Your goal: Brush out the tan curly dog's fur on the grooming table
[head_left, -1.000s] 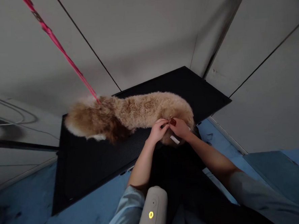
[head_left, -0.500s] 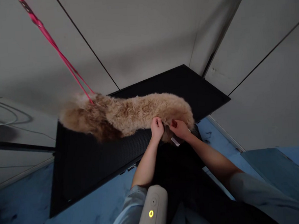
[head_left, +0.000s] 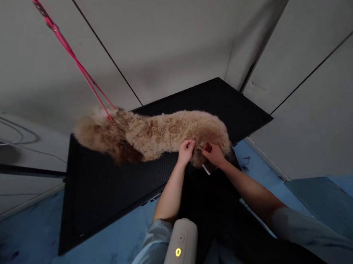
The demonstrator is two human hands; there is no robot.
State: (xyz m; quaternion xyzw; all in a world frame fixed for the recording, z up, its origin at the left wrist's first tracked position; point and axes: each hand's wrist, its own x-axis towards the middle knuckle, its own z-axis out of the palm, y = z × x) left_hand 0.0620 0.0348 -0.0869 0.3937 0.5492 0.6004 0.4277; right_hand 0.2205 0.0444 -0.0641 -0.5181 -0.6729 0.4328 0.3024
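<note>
A curly-coated tan dog [head_left: 176,128] stands along a black grooming table [head_left: 116,183], its darker brown head end at the left. My left hand [head_left: 186,150] is closed in a pinch at the fur of the dog's near hind side. Close to its right, my right hand [head_left: 215,155] is wrapped round a small tool with a reddish-brown handle [head_left: 207,147]. A thin part of this tool points toward my left fingertips; its exact kind is too small to tell. Below the right hand shows a pale flat piece [head_left: 208,169], partly hidden.
A pink leash loop [head_left: 79,68] runs from the upper left down to the dog's neck. Grey wall panels [head_left: 173,36] stand behind the table. A pale device with a yellow light [head_left: 180,247] is at the bottom, near my body. Blue flooring [head_left: 105,240] surrounds the table.
My two hands have shifted slightly at the dog's hind side, the left one turning a little and its fingertips lifting. The view has moved slightly. The dog keeps its stance.
</note>
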